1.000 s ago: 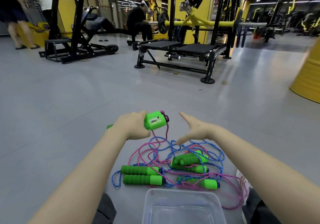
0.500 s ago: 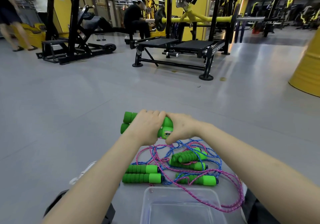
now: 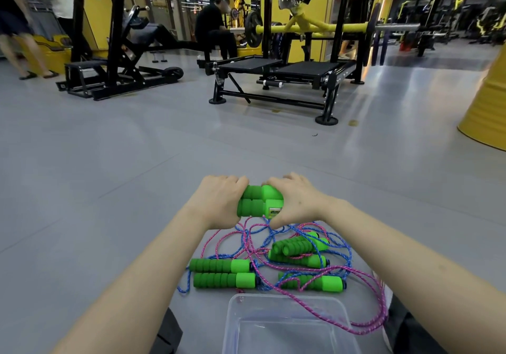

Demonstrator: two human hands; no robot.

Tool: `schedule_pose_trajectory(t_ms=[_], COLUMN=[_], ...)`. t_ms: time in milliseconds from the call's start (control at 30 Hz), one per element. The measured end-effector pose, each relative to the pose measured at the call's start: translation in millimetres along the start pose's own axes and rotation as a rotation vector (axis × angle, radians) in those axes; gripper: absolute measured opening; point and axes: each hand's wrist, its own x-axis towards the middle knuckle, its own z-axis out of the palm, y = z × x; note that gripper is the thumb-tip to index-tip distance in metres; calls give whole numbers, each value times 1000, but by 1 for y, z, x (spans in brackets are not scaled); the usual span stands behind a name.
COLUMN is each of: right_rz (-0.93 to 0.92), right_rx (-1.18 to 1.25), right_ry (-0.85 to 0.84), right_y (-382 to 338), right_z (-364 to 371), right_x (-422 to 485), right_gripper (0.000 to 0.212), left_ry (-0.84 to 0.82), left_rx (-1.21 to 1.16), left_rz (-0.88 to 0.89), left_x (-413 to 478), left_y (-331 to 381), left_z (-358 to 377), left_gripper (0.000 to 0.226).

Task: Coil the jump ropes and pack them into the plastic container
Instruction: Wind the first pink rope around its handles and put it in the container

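Left grip (image 3: 219,203) and right grip (image 3: 294,203) both clasp a pair of handles (image 3: 256,203), held together above tangled ropes (image 3: 290,255) on the floor (image 3: 109,189); container (image 3: 230,326) lies nearest.

Right hand (image 3: 294,201) newly on 2 handles (image 3: 256,203)

- One head-worn, wide-angle view; it faces forward and down over the grey floor (image 3: 95,175).
- Close, centre frame: left hand (image 3: 219,203), right hand (image 3: 295,203).
- Distant, upper frame: barbell rack (image 3: 301,68).
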Motion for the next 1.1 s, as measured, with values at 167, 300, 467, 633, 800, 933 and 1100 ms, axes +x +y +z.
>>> schedule_pose_trajectory(t_ms=[167, 300, 467, 633, 800, 933, 1100], right_rz=[50, 215, 356, 266, 74, -54, -150], right_rx=[371, 639, 422, 261, 28, -46, 50], right_ry=[-166, -31, -31, -338, -125, 105, 219], right_y=[25, 19, -15, -32, -32, -23, -5], right_z=[-17, 1, 16, 15, -13, -20, -9], right_x=[-12, -13, 12, 9, -1, -5, -5], right_gripper=[51, 12, 27, 8, 19, 28, 19], left_ry=[-16, 50, 1, -105, -141, -23, 301], left_rx=[-134, -196, -70, 140, 317, 296, 192], left_rz=[-132, -226, -332, -429, -288, -27, 294], left_x=[-9, -2, 11, 7, -3, -8, -4], left_y=[-15, -13, 8, 12, -2, -6, -10], left_z=[-4, -13, -9, 0, 2, 6, 14], left_gripper=[27, 27, 28, 30, 32, 38, 55])
